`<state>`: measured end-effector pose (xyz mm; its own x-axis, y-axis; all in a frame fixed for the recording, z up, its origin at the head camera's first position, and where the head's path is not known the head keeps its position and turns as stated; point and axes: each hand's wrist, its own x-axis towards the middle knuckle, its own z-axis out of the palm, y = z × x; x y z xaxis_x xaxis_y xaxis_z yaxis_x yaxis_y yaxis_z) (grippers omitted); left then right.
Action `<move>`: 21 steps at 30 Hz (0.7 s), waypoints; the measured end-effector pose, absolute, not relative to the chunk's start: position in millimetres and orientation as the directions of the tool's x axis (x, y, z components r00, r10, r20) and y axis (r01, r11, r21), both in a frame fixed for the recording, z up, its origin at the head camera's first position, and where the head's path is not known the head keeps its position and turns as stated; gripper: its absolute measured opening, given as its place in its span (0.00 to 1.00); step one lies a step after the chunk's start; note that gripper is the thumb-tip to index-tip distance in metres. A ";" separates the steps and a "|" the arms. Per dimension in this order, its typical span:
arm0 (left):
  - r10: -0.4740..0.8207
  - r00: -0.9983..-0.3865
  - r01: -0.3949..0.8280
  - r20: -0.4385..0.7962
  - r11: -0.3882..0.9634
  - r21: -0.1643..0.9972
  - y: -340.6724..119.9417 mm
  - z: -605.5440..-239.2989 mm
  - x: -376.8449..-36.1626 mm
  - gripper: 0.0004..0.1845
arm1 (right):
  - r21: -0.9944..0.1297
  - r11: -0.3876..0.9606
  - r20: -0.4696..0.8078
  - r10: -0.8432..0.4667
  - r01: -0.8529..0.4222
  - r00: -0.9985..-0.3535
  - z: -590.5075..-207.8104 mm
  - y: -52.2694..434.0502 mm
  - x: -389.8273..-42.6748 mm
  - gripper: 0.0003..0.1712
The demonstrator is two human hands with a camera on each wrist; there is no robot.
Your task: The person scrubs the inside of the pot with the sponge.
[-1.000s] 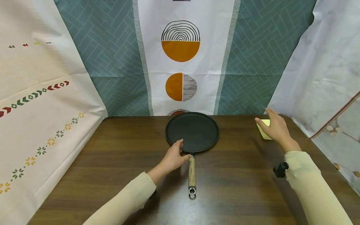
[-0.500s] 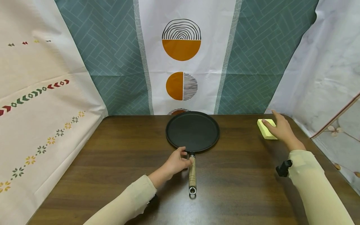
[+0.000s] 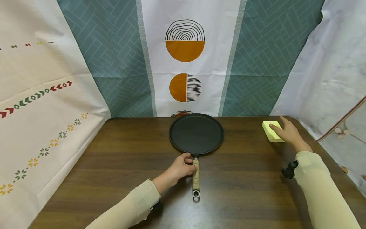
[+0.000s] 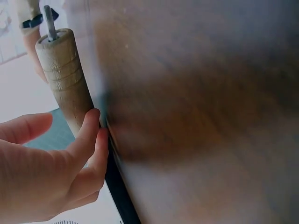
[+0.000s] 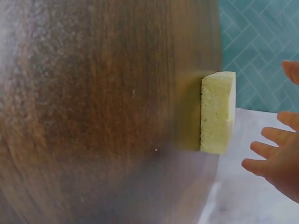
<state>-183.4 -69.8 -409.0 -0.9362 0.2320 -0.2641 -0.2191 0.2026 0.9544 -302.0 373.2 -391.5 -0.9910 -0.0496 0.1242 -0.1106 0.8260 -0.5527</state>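
One wrist view shows right hand (image 5: 275, 154) fingers spread off sponge (image 5: 217, 112); left hand (image 3: 178, 167) curls round handle (image 3: 195, 173).

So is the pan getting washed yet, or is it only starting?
Only starting, it seems. The left hand curls onto the pan's wooden handle. The right hand hovers open over the yellow sponge, not gripping it in the wrist view. The black pan lies flat on the table; no wiping has begun.

Your flat black pan (image 3: 196, 133) lies level at the table's far middle, its wooden handle (image 3: 195, 173) pointing back toward you. Your pale yellow sponge (image 3: 271, 130) lies flat near the far right corner.
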 end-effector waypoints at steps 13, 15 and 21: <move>0.245 -0.926 -0.235 -0.288 0.225 0.946 -70.6 -410.1 -175.6 0.35 | -0.572 0.819 -0.009 -0.053 -0.039 -0.999 -404.5 377.8 -303.2 0.52; 0.247 -0.925 -0.234 -0.288 0.225 0.946 -70.5 -410.5 -174.9 0.35 | -0.572 0.820 -0.028 -0.051 -0.026 -0.998 -405.5 377.6 -303.0 0.52; 0.254 -0.922 -0.234 -0.292 0.234 0.944 -69.8 -409.6 -173.3 0.35 | -0.553 0.833 -0.020 -0.034 -0.017 -0.999 -408.7 375.3 -303.6 0.52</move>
